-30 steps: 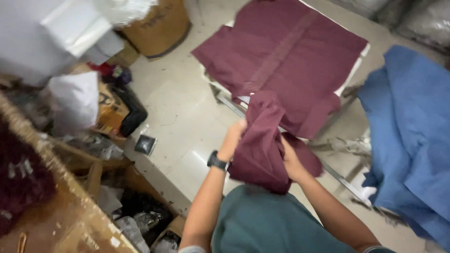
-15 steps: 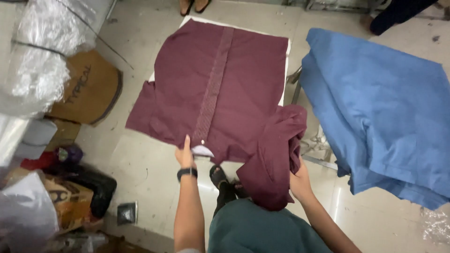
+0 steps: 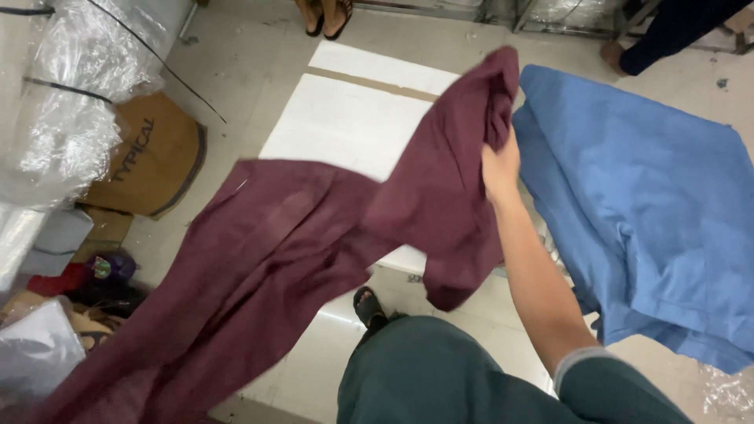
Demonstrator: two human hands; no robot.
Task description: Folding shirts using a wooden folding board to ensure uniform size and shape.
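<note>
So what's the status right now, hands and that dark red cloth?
Right hand gripping maroon garment, lifted off white board. Left hand out of view. Blue cloth alongside, not in the way.

Top left: large bundle wrapped in clear crinkled plastic film [image 3: 78, 102], bound by thin dark straps, leaning over the floor.

Just below and right of it: round brown cardboard drum end [image 3: 153, 157] with dark rim and dark lettering, lying tilted on the tiles.

Lower left corner: white plastic bag package [image 3: 35, 353], partly cut by the frame edge.

Beside it, higher up: small purple packet with a green label [image 3: 106, 267], blurred.

No screens or signs seen.
</note>
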